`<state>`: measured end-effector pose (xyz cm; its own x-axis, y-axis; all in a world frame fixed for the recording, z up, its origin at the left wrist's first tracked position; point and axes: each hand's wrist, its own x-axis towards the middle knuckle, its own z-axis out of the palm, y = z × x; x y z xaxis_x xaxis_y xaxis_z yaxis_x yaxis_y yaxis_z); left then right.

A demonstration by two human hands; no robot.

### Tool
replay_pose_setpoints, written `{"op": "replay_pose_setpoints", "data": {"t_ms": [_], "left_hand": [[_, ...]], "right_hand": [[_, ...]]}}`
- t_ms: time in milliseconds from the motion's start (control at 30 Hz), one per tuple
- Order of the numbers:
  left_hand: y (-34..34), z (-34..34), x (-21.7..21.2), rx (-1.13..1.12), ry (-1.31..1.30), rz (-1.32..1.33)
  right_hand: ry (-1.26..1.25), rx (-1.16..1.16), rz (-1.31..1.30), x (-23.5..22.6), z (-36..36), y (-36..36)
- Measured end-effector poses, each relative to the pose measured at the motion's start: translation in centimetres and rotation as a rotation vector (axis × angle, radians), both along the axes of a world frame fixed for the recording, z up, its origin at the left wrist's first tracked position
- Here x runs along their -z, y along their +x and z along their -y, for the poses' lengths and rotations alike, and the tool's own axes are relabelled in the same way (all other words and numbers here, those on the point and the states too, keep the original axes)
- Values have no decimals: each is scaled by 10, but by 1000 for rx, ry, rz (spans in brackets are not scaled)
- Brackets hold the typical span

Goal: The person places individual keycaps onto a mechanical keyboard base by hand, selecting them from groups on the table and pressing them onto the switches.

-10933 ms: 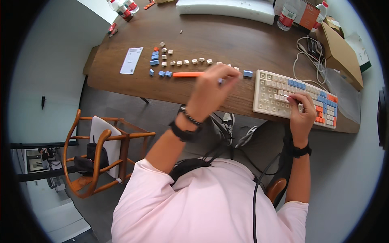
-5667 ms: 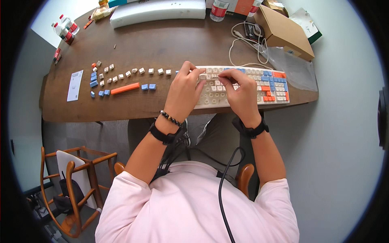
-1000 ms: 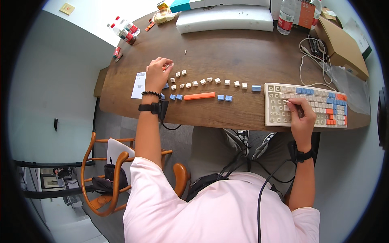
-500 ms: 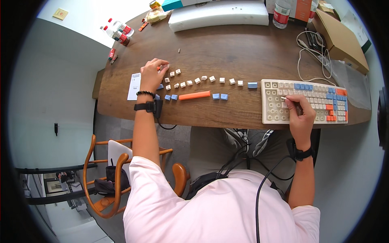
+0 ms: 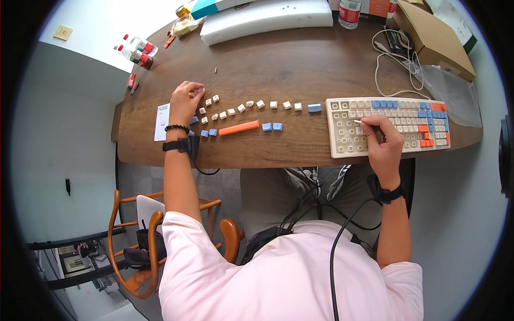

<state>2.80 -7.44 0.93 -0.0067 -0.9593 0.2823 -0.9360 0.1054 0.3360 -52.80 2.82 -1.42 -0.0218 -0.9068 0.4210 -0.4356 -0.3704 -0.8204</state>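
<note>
My left hand (image 5: 185, 101) is over the far left end of the loose keycaps. Its thumb and fingertips are pinched on a small white keycap (image 5: 202, 90), partly covered by the fingers; a bit of orange shows beneath them. Over the keyboard (image 5: 338, 151), my right hand (image 5: 384, 140) pinches a slim white piece (image 5: 357, 122) whose kind is unclear. Bare switches show on the keyboard's left side, while white, blue and orange caps fill much of the rest. Between my hands lie rows of loose white keycaps (image 5: 241, 108), several blue keycaps (image 5: 314, 108) and a long orange spacebar (image 5: 239, 128).
A white paper slip (image 5: 161, 122) lies left of my left hand. White foam (image 5: 266, 24) and a bottle (image 5: 349, 13) stand at the back. A coiled white cable (image 5: 377, 68), a cardboard box (image 5: 436, 45) and clear plastic (image 5: 455, 96) are beyond the keyboard. Two bottles (image 5: 140, 56) are at far left.
The whole view has shifted, so the table and its things appear farther left. Both hands keep their pinches and stay at nearly the same places over the table and keyboard.
</note>
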Motion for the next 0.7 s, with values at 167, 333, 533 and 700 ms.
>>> {"op": "replay_pose_setpoints", "data": {"t_ms": [167,333,533,700], "left_hand": [[1,-1,1,0,-20,-84],[-4,-2,2,-49,-50,-124],[-7,-3,-2,-46,-53,-149],[10,-17,-21,-90,-158,-33]], "right_hand": [[-11,-2,24,3,0,1],[-13,-1,15,2,-1,0],[-15,13,-12,4,0,0],[-8,7,4,3,0,1]]}}
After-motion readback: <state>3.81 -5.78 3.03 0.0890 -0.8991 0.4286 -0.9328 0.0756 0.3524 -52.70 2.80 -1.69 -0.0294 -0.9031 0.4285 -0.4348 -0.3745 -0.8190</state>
